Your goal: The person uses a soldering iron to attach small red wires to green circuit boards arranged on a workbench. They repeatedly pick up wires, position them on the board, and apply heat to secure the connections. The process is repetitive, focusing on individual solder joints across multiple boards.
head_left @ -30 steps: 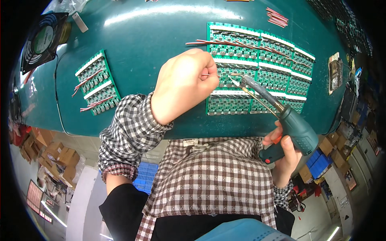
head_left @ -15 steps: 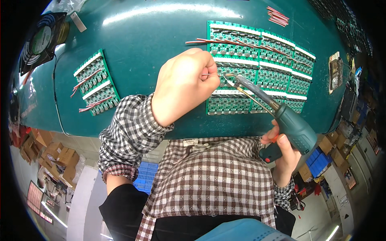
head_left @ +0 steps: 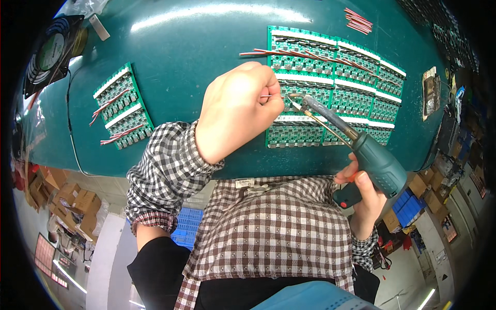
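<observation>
My right hand [head_left: 368, 199] is wrapped round the handle of a dark green soldering gun [head_left: 381, 164] with a red trigger. Its tip and the thin feed tube beside it meet the green circuit boards [head_left: 351, 98], laid together in a block on the table. Just left of that tip, my left hand [head_left: 240, 106] is closed in a pinch on a thin wire [head_left: 265, 96], of which only a short end shows. Red and white wires [head_left: 310, 56] lie across the upper rows of the boards.
A smaller pair of boards [head_left: 124, 106] with wires lies on the green table [head_left: 181, 67] to the left. A fan [head_left: 54, 50] stands at the far left. A bundle of red wires [head_left: 358, 21] is at the back, a worn block-like holder [head_left: 431, 94] at the right.
Almost nothing differs. The soldering gun's tip and my left hand have shifted only very slightly; both grips are the same.
</observation>
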The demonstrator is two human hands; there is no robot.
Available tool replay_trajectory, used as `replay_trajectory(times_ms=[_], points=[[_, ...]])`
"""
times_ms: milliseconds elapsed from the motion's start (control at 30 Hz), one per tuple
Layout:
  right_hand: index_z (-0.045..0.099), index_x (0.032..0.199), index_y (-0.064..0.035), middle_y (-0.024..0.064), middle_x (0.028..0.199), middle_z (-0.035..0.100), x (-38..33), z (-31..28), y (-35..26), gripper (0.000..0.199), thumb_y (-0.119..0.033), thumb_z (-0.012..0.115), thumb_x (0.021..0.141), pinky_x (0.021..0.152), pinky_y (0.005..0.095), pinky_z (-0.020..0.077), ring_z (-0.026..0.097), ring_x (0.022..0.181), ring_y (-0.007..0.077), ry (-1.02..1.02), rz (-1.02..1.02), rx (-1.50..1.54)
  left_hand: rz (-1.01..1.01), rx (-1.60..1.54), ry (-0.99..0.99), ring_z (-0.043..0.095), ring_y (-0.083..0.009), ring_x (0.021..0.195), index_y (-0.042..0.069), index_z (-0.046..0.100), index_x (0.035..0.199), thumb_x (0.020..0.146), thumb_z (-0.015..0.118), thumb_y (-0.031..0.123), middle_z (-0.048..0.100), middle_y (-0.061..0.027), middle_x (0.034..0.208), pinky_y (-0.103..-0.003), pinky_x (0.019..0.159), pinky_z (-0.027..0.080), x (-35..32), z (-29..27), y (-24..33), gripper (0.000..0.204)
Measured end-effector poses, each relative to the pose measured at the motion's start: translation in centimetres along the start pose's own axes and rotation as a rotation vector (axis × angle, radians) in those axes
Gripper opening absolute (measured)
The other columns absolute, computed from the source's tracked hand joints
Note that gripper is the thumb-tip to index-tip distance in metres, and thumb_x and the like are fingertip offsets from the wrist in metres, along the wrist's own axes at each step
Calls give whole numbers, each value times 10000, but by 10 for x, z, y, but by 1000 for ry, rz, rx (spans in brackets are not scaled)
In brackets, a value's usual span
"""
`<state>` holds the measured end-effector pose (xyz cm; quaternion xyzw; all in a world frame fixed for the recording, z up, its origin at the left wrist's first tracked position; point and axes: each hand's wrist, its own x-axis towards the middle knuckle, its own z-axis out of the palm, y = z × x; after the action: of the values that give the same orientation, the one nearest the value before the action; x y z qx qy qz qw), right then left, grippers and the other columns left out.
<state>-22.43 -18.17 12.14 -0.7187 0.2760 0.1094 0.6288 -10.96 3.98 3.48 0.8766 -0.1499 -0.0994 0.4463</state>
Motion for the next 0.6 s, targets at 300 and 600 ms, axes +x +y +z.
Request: replay_trajectory(times_ms=[300,600], points=[[571,1079,98,130,739,639,1,1,-1,373,-127,681,802,642,302,543,643,669,198,-23,7,49,3,-18,-1,494,-139,554,54,576,692,692,638,28,513,-25,619,-277,516,412,0,1,-2,67],[571,1073,99,131,737,641,1,1,-1,374,-131,683,800,640,302,539,640,666,197,-18,9,33,3,-20,6,493,-141,550,53,574,686,690,635,22,511,-27,617,-276,514,411,0,0,0,69]])
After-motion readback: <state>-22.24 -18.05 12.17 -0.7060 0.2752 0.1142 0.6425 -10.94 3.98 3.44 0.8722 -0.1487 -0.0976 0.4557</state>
